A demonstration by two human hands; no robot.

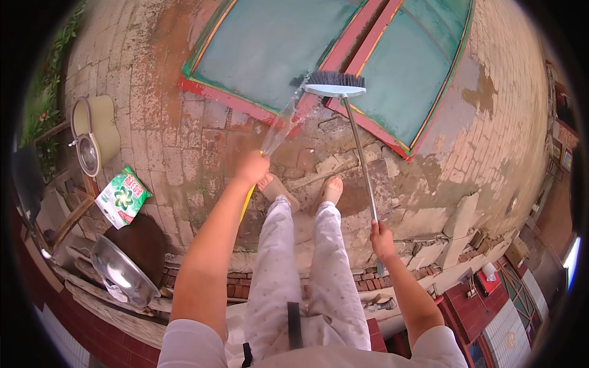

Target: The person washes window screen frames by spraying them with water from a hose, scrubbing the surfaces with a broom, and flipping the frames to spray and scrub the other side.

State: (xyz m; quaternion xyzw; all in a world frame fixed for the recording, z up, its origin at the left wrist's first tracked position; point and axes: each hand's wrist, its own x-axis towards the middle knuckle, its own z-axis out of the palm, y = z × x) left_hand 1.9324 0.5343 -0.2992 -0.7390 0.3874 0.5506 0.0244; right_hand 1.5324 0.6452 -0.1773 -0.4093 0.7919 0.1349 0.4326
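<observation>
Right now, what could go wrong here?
Water spraying from the yellow hose in the left hand may make the bricks slick under open footwear. The broom, held one-handed by the right hand, could skid off the wet panel. The uneven, broken paving near the feet might trip someone.

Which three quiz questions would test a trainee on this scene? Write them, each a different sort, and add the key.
1. Multiple choice: What does the right hand hold? A) a metal basin; B) a broom handle; C) a green-and-white bag.
2. True or false: The left hand holds a yellow hose with water coming out.
3. Fill in the colour: The outer frames of the green panels are ____.

Key: 1. B; 2. True; 3. red
</observation>
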